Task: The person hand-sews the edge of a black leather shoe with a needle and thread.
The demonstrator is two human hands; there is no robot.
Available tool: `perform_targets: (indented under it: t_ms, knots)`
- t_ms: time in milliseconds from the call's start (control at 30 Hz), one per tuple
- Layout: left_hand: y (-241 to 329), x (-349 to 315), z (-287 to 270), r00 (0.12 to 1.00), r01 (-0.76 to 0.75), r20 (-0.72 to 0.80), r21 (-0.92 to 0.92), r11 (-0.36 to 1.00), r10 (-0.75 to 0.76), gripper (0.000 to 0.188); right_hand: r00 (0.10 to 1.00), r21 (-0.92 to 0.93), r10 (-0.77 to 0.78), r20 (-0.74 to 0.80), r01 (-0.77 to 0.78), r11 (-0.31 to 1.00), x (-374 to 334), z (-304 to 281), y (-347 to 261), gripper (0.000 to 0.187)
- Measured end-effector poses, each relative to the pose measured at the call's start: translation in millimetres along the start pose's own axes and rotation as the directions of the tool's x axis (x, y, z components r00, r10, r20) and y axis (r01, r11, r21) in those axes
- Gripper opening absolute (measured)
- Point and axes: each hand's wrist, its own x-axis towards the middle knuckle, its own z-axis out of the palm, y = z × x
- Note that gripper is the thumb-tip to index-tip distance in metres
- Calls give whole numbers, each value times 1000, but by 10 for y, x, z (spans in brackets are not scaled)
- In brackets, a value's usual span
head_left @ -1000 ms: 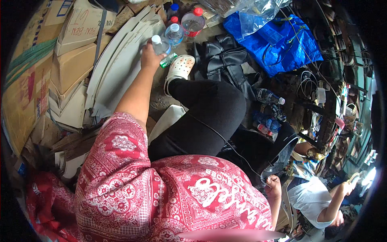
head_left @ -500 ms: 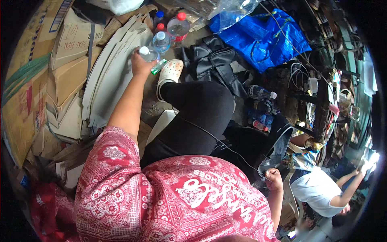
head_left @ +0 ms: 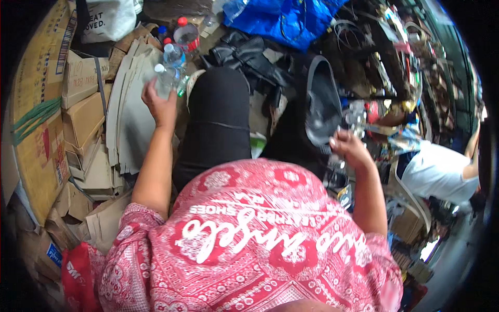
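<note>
My left hand is beside a clear plastic bottle with a white cap, its fingers and thumb apart. Other bottles stand just behind, among them a blue-tinted one and a red-capped one. On the right, my right hand is closed, thumb against fingers, at the lower end of a long black thing with a grey rim, shaped like a shoe. What the fingers pinch is too small and blurred to make out. A thin cord crosses my black-trousered leg.
Cardboard boxes and stacked grey-white sheets line the left side. Black leathery material lies ahead, below a blue plastic bag. Cluttered shelving runs along the right. A person in a white shirt is at far right.
My view has shifted. My left hand has come off the white-capped bottle and its fingers have spread. My right hand has moved up and forward, beside the black thing.
</note>
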Motion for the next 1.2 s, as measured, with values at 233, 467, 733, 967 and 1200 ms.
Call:
perform_targets:
  t_ms: [233,467,733,967,1200]
  knots:
    - [1879,-80,-636,638,-534,573,-151,832,514,41,965,-100,-95,246,122,987,545,164,-263,30]
    - [1786,-446,-869,530,-574,787,59,817,315,18,933,-14,-169,318,182,983,722,123,7,30]
    - [2572,-340,-942,561,-193,801,-117,974,207,17,907,160,-233,352,187,969,898,63,409,32]
    - [2751,-639,661,326,-600,931,72,797,161,54,923,272,-243,298,162,949,901,128,525,33]
    - [2706,-613,866,163,428,986,-42,903,-32,48,927,363,-285,243,185,913,798,52,688,32]
